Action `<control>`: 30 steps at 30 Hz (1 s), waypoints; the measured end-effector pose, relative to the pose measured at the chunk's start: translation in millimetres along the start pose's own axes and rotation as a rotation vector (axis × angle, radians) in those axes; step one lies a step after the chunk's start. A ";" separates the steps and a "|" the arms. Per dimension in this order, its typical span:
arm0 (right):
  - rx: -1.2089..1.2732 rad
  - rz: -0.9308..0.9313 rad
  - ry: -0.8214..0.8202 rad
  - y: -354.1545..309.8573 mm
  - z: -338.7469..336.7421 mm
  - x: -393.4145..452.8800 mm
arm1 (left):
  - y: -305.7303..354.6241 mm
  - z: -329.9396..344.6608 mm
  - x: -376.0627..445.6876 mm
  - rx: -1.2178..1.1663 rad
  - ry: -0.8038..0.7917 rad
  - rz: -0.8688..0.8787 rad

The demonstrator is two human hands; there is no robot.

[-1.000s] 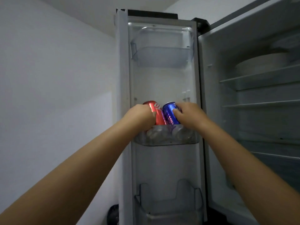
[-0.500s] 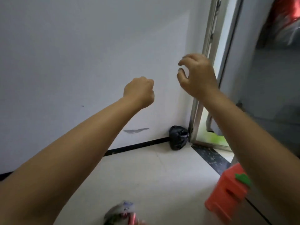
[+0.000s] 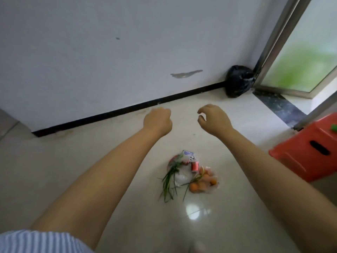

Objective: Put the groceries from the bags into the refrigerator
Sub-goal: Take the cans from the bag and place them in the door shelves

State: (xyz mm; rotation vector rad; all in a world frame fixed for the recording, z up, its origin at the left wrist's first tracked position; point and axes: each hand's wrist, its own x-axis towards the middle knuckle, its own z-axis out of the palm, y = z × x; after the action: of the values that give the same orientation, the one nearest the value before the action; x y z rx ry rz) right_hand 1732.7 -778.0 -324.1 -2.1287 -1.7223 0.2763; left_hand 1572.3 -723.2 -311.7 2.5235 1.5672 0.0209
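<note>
Spreading across most of the view: a white wall [image 3: 91,52] meeting a pale tiled floor [image 3: 54,170] along a black baseboard [image 3: 127,110]. Standing at the right edge: a red plastic stool [image 3: 306,152]. Sitting in the corner beside a metal door frame [image 3: 273,33]: a black bag [image 3: 238,81]. Lying on the floor below both forearms: clear grocery bags [image 3: 184,172] holding green onions [image 3: 168,181], oranges [image 3: 202,183] and a red can [image 3: 195,166]. Hanging above them, touching nothing: left hand [image 3: 157,122], grip curled together into a loose fist; right hand [image 3: 214,119], grip apart, fingers hooked, empty.
</note>
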 end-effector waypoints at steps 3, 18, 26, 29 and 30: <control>0.057 0.141 -0.155 25.0 61.9 -4.2 | -26.0 60.3 10.9 0.002 -0.167 0.020; 0.262 0.695 -0.357 161.2 330.6 27.1 | -64.4 325.9 157.3 0.135 -0.614 0.323; 0.199 0.763 -0.314 281.3 558.4 70.0 | -92.5 600.7 256.4 -0.038 -0.670 0.585; 0.151 0.723 -0.247 328.9 628.8 81.9 | -98.7 686.4 288.2 -0.099 -0.572 0.668; 0.138 0.702 -0.222 341.9 648.6 84.5 | -99.0 707.9 300.7 -0.107 -0.498 0.723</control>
State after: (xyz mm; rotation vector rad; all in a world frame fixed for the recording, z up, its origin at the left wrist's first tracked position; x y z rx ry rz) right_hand 1806.3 -642.5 -1045.9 -2.5927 -0.9459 0.8180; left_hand 1690.8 -509.5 -1047.7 2.5826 0.4308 -0.3836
